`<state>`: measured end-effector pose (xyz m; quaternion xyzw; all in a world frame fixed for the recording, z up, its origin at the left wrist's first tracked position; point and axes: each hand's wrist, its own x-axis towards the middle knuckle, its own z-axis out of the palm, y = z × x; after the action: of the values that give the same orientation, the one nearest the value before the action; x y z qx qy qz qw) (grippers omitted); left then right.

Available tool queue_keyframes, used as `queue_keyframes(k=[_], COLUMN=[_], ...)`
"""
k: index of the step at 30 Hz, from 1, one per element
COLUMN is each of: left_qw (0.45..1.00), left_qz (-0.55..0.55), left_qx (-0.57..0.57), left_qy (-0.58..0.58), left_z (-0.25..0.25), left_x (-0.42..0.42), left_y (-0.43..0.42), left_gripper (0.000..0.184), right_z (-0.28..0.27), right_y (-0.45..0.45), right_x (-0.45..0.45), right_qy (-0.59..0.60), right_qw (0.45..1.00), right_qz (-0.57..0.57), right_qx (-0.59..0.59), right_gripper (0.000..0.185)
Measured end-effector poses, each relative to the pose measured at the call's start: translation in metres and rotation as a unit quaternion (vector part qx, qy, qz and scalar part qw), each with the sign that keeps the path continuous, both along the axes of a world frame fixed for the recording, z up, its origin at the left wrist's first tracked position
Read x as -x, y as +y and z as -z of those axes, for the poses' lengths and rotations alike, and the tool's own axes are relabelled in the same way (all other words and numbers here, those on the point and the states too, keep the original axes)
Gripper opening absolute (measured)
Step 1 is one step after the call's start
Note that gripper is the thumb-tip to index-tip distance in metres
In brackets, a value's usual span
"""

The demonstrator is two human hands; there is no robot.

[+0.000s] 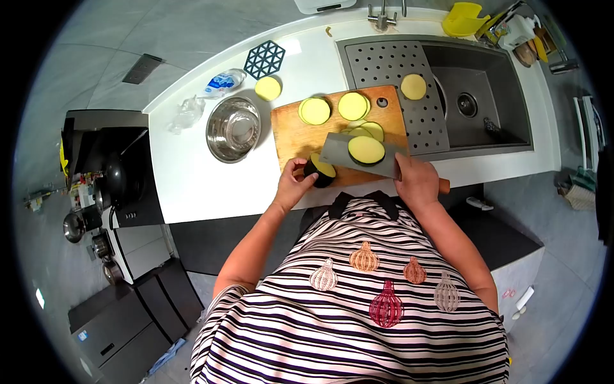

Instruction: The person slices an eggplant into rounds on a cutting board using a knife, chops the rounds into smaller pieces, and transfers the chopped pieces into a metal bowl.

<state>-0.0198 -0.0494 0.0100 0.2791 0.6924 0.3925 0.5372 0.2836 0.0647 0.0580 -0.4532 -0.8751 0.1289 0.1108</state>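
Eggplant piece [324,174], pinched between the left hand's [294,187] thumb and fingers, I judge light, firm but slick-skinned, best held by its sides, while the right hand [416,182] grips the cleaver [334,152].

My single head-worn view, wide and steeply downward
From afar I look out above and behind the fingers [295,164], facing forward and down; the striped top [352,294] is closest to the lens, the white counter [185,182] reaching beyond those fingers.
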Motion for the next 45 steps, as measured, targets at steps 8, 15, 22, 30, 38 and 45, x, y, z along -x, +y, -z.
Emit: queue_keyframes(k=[8,15,22,30,38,45], left_qw=[0.966,0.777,0.792,0.833,0.818,0.782], left_qz=[0.019,0.366,0.494,0.422,0.19,0.183], left_qx=[-0.142,-0.307,-0.224,-0.271,-0.343,0.085], left_qy=[0.216,0.409,0.279,0.235,0.421,0.59], left_z=[-0.001,-0.071,-0.057,-0.033,0.007,0.037], left_x=[-0.008,-0.022,-0.013,-0.004,0.046,0.14], left_y=[-0.002,0.073,0.093,0.134,0.175,0.225], left_gripper=[0.05,0.063,0.075,0.068,0.049,0.054], right_z=[0.003,-0.005,-0.024,-0.032,-0.011,-0.008], right_y=[-0.006,-0.028,-0.063,-0.098,-0.12,-0.109], right_x=[-0.01,0.033,0.046,0.014,-0.018,0.0], right_qy=[0.032,0.024,0.0,-0.026,-0.014,0.042], right_qw=[0.999,0.995,0.998,0.988,0.972,0.969], right_qz=[-0.001,0.02,0.012,0.135,0.225,0.231], right_qx=[-0.025,-0.09,-0.068,-0.077,-0.067,-0.073], right_gripper=[0.044,0.05,0.054,0.037,0.028,0.021])
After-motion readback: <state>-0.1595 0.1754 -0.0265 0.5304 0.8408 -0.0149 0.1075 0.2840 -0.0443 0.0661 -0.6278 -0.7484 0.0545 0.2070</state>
